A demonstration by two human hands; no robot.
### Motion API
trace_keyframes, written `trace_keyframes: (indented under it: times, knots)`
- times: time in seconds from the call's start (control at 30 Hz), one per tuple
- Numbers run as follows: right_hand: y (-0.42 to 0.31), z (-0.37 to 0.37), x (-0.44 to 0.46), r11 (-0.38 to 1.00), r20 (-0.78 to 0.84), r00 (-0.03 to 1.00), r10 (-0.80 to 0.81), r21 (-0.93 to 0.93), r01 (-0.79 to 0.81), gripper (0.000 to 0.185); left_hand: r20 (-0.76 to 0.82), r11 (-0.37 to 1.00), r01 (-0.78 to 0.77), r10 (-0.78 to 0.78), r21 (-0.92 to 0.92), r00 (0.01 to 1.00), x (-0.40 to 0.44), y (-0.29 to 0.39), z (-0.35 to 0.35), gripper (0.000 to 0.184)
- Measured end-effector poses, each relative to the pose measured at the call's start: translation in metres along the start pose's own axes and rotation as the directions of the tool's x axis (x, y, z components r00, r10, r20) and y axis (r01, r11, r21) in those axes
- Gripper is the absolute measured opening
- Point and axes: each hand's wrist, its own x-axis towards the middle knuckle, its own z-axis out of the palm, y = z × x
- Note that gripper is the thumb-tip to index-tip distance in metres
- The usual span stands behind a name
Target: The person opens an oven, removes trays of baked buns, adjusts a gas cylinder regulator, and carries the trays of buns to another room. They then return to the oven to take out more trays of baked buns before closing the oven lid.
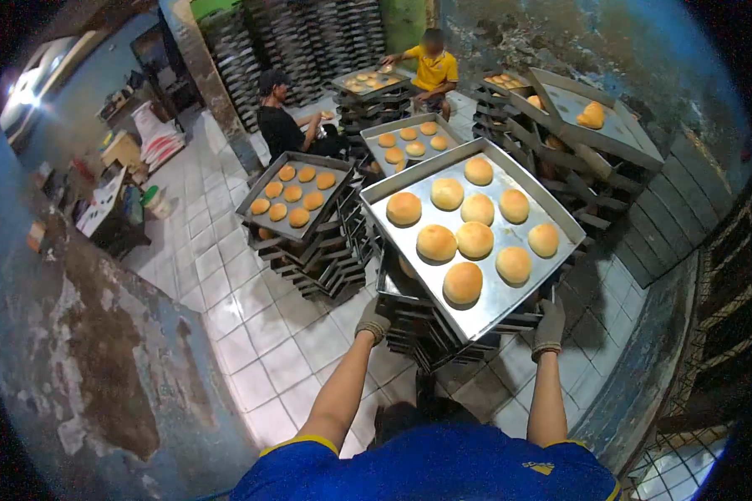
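A metal baking tray (505,316) of round golden buns (475,240) lies skewed on top of a stack of trays (426,334) right in front of me. My left hand (374,321), in a grey knit glove, grips the left side of this stack, below the top tray. On the opposite side, my right hand (550,324), gloved alike, holds the stack's right edge. Both hands are closed against the trays, their fingertips partly hidden by the metal.
More tray stacks stand close by: one on the left (309,259), one behind (409,125), and a leaning one on the right (576,159). Two people, in a black shirt (277,121) and a yellow shirt (434,71), sit beyond. Peeling walls (100,359) flank the tiled floor (259,359).
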Motion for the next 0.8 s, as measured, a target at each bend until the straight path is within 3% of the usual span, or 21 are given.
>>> trace_keyframes:
  times: [0.07, 0.13, 0.2, 0.27, 0.33, 0.4, 0.47, 0.5, 0.53, 0.6, 0.67, 0.77, 0.8]
  knots:
    - [-0.008, -0.006, -0.011, 0.972, -0.004, 0.981, 0.193, 0.138, -0.191, 0.038, 0.025, 0.979, -0.091, 0.088, 0.18, 0.996, -0.029, 0.049, -0.012, 0.048]
    - [0.019, -0.01, 0.005, 0.993, 0.01, 0.999, -0.044, -0.112, 0.045, 0.04, 0.012, 0.989, -0.082, 0.082, 0.12, 0.997, -0.026, 0.045, -0.009, 0.046]
    - [-0.001, -0.01, -0.007, 0.958, -0.014, 0.964, 0.266, 0.112, -0.263, 0.034, 0.089, 0.99, -0.044, 0.033, 0.134, 0.995, -0.026, 0.046, -0.013, 0.045]
    - [-0.018, -0.008, -0.009, 0.964, -0.093, 0.959, 0.268, 0.033, -0.266, 0.031, 0.117, 0.992, -0.029, 0.015, 0.125, 0.993, -0.028, 0.077, -0.02, 0.044]
    - [-0.007, -0.004, 0.005, 0.995, -0.05, 0.995, 0.089, -0.036, -0.091, 0.023, 0.146, 0.979, -0.026, -0.005, 0.203, 0.989, -0.021, 0.084, -0.021, 0.043]
    - [0.042, -0.026, 0.02, 0.98, -0.015, 0.998, -0.068, -0.188, 0.064, 0.028, 0.164, 0.98, -0.038, 0.005, 0.197, 0.987, -0.016, 0.056, -0.018, 0.043]
    - [0.022, -0.022, 0.016, 0.975, -0.02, 1.0, -0.015, -0.223, 0.01, 0.032, 0.076, 0.988, -0.023, 0.012, 0.15, 0.997, -0.017, 0.045, -0.013, 0.044]
    - [0.01, -0.027, 0.012, 0.897, 0.047, 0.997, -0.058, -0.435, 0.073, 0.036, 0.046, 0.986, -0.023, 0.015, 0.164, 0.999, -0.025, 0.066, -0.017, 0.043]
    - [-0.007, -0.027, 0.007, 0.894, 0.042, 0.998, -0.053, -0.443, 0.066, 0.036, 0.055, 0.987, -0.019, 0.01, 0.16, 0.998, -0.028, 0.064, -0.019, 0.043]
    - [-0.03, -0.025, 0.019, 0.837, 0.158, 0.947, 0.281, -0.523, -0.161, 0.038, 0.062, 0.984, -0.059, 0.049, 0.17, 0.997, -0.012, 0.063, -0.009, 0.043]
    - [0.022, -0.043, 0.038, 0.758, 0.234, 0.972, -0.002, -0.634, 0.154, 0.04, 0.064, 0.993, -0.035, 0.028, 0.109, 0.998, -0.031, 0.102, -0.022, 0.047]
    - [0.033, -0.045, 0.044, 0.745, 0.197, 0.971, -0.133, -0.626, 0.229, 0.042, 0.087, 0.988, -0.096, 0.086, 0.121, 0.993, -0.009, 0.07, -0.016, 0.045]
    - [0.037, -0.035, 0.05, 0.847, 0.091, 0.995, -0.039, -0.525, 0.081, 0.041, 0.104, 0.985, -0.102, 0.088, 0.136, 0.991, 0.001, 0.063, -0.012, 0.044]
